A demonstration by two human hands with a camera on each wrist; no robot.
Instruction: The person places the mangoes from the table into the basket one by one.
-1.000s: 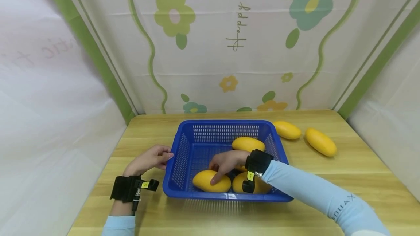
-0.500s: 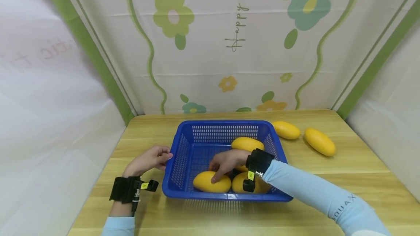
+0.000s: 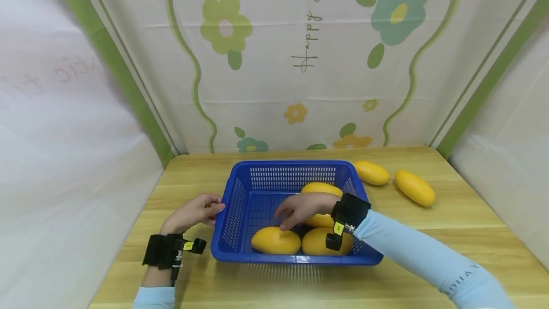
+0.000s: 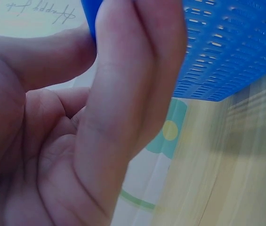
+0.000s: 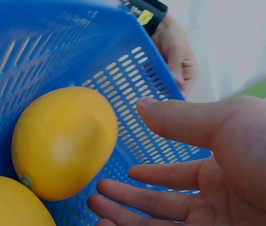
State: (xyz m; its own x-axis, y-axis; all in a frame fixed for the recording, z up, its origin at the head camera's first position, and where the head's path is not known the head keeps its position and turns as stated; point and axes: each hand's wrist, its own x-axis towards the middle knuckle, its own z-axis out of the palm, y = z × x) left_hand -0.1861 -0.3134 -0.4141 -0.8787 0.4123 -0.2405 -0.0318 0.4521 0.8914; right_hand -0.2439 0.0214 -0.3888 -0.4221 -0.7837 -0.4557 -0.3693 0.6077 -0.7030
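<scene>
A blue plastic basket (image 3: 297,258) with slotted walls stands on the wooden table. My left hand (image 3: 195,212) pinches its left rim between thumb and fingers; in the left wrist view the fingers (image 4: 123,84) lie along the blue wall. Over the basket's middle hovers my right hand (image 3: 302,208), apart from the nearest mango (image 5: 64,141), its fingers spread with nothing between them. That yellow mango lies at the basket's front left. A second mango (image 3: 323,242) lies at the front right. More mangoes (image 3: 321,188) sit behind, partly hidden by the right hand and wrist.
Two more mangoes, one nearer the basket (image 3: 372,173) and one farther right (image 3: 414,188), lie on the table (image 3: 454,252) beyond the basket's right side. White flowered cloth (image 3: 261,80) encloses the table at the back and both sides.
My right hand has let go of the front-left mango, lifted slightly and drawn a little to the right. The left hand stays on the rim. The head view tilts slightly.
</scene>
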